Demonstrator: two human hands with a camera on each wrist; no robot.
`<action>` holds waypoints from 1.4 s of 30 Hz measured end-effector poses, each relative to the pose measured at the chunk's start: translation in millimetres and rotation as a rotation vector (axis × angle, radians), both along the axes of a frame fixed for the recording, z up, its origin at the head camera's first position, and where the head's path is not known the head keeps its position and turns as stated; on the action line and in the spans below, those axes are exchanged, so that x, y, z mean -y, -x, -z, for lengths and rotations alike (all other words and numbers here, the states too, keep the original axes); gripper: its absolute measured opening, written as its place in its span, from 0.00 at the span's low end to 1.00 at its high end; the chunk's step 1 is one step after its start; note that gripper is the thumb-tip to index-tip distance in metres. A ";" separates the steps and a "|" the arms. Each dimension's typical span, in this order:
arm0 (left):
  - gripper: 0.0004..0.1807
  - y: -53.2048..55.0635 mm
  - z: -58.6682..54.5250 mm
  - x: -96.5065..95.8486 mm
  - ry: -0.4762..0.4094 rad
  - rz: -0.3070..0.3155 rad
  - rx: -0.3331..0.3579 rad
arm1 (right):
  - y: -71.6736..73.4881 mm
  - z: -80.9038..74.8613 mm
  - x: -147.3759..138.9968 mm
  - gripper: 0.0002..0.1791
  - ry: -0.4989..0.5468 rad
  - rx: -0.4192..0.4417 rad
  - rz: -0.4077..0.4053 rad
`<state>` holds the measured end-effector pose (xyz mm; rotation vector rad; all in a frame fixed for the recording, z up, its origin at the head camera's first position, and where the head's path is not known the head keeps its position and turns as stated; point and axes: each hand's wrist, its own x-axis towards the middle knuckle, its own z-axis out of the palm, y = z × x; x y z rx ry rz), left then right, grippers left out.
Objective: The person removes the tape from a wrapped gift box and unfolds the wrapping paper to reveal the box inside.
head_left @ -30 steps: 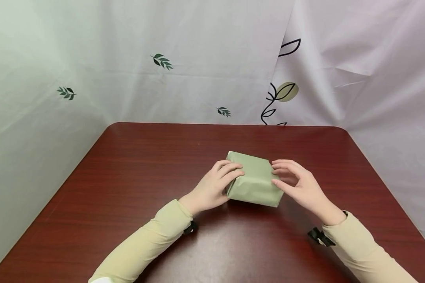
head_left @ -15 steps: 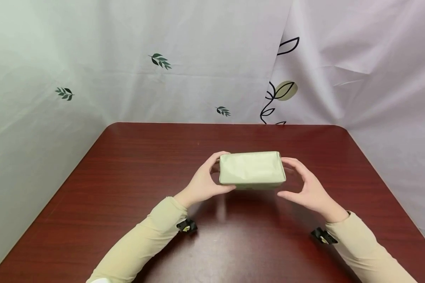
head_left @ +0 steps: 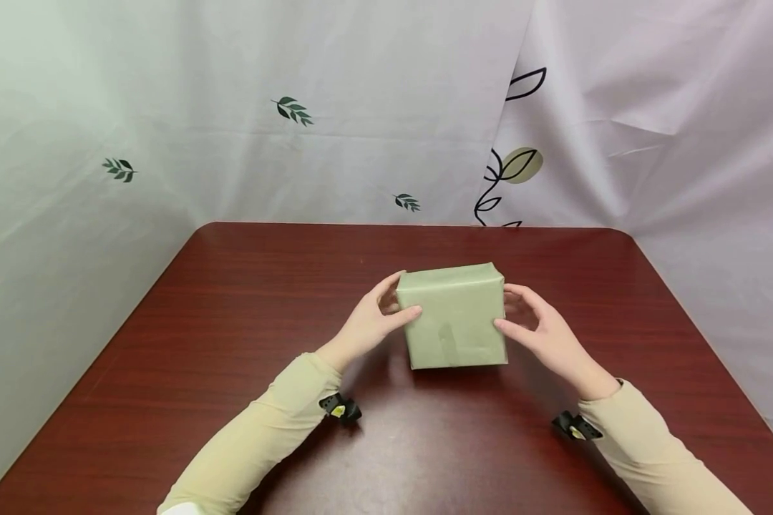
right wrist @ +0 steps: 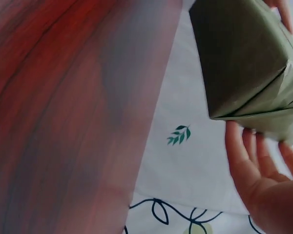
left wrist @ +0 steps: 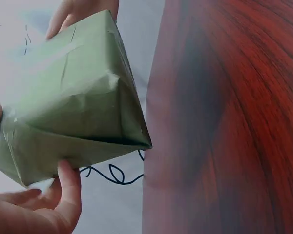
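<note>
By the half-curled left hand [head_left: 363,325] and right hand [head_left: 554,341], the green, creased box [head_left: 454,315] is being gripped at its left and right.

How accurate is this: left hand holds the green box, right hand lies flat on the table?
The right hand doesn't lie flat on the table; the head view shows it curved, thumb against the green box the left hand holds.
</note>
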<state>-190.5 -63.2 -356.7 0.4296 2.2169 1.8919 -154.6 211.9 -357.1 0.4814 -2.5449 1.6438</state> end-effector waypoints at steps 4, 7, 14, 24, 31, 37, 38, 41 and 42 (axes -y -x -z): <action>0.41 3.2 2.0 0.9 -0.027 -0.039 0.063 | 5.1 -2.6 3.0 0.26 0.054 0.167 0.009; 0.39 6.1 3.7 1.5 -0.057 -0.030 0.091 | 9.1 -2.5 2.6 0.28 0.136 0.292 -0.003; 0.35 15.2 12.8 0.7 -0.077 0.006 0.224 | 20.2 3.6 2.7 0.32 0.192 0.442 -0.033; 0.38 23.0 20.0 -5.5 -0.058 0.054 0.343 | 29.9 11.8 0.5 0.34 0.215 0.581 -0.038; 0.41 25.5 25.2 -8.2 -0.044 0.054 0.347 | 34.5 16.2 0.0 0.33 0.213 0.600 -0.037; 0.41 28.1 27.7 -9.5 -0.018 0.054 0.330 | 38.5 17.7 0.2 0.31 0.205 0.615 -0.033; 0.41 28.4 27.8 -9.7 -0.012 0.054 0.323 | 39.2 17.7 0.3 0.31 0.202 0.617 -0.033; 0.40 29.3 28.2 -9.9 0.010 0.059 0.298 | 41.2 17.5 0.5 0.32 0.193 0.621 -0.028; 0.40 29.6 28.0 -10.2 0.019 0.055 0.293 | 41.9 17.4 0.6 0.32 0.191 0.622 -0.027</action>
